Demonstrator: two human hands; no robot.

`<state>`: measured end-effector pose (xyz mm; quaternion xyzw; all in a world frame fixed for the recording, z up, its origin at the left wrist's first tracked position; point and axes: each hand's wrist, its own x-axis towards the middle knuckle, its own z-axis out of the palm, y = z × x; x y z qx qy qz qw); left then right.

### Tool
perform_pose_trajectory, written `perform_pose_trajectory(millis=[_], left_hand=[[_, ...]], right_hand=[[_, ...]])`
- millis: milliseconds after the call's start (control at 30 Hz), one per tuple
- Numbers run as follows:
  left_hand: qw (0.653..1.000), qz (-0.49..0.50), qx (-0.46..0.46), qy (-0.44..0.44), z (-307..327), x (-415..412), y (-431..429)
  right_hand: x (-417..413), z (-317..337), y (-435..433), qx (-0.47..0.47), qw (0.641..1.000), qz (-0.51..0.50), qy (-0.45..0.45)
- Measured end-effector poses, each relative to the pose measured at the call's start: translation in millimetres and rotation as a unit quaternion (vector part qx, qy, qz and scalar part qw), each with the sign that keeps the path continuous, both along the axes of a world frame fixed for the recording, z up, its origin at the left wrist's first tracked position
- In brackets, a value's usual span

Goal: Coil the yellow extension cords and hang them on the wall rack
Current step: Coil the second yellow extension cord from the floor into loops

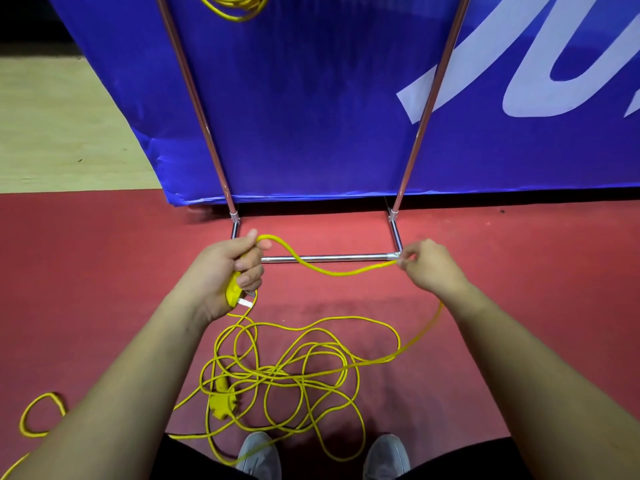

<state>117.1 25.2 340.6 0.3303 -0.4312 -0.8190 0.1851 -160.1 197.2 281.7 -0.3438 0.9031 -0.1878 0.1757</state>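
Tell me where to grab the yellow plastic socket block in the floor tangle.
Grip the yellow plastic socket block across its narrow sides, coming straight down from above. It lies flat on the red floor, long axis toward you, with loops of the tangled yellow cord close around it; a sideways reach would likely snag.

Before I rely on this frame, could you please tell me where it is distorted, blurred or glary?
Head view: wide-angle distortion splays the rack poles outward; glare streaks the floor bar; the cord below the right hand is smeared by blur; the left hand and its plug look sharp.
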Motion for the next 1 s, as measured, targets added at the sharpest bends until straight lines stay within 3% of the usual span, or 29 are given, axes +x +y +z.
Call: perform_pose_trajectory(millis=[133, 300, 433, 633, 767, 867, 1000], left_hand=[[0.996, 0.070, -0.052, -0.028, -4.5, -4.2, -3.6], [0.988, 0.028, -0.130, -0.072, -6.2, -12.2, 9.8], [0.988, -0.035, -0.135, -0.072, -4.7, -17.6, 19.7], [0.960, -0.143, -0.204, -0.127, -6.8, -18.1, 24.9], [0.959, -0.183, -0.187, -0.104, -7.3, -20.2, 36.8], [0.964, -0.183, -0.170, -0.095, -6.3, -20.2, 38.9], [0.990, -0.080, -0.106, -0.038, -0.4, -20.9, 32.5]], right_hand=[[19.5, 24.1, -2.8, 0.074, 0.973, 0.176, -0.131], [44.8, 45.1, -2.1, 0.081, 0.922, 0.277, -0.259], [57.0, 50.2, -6.1, -0.018, 0.912, 0.256, -0.321], [77.5, 55.1, -10.3, -0.087, 0.865, 0.266, -0.418], [91.0, 55.6, -21.5, -0.182, 0.900, 0.199, -0.342], [93.4, 50.8, -26.0, -0.225, 0.909, 0.156, -0.313], [83.6, 44.1, -22.9, -0.232, 0.890, 0.148, -0.363]])
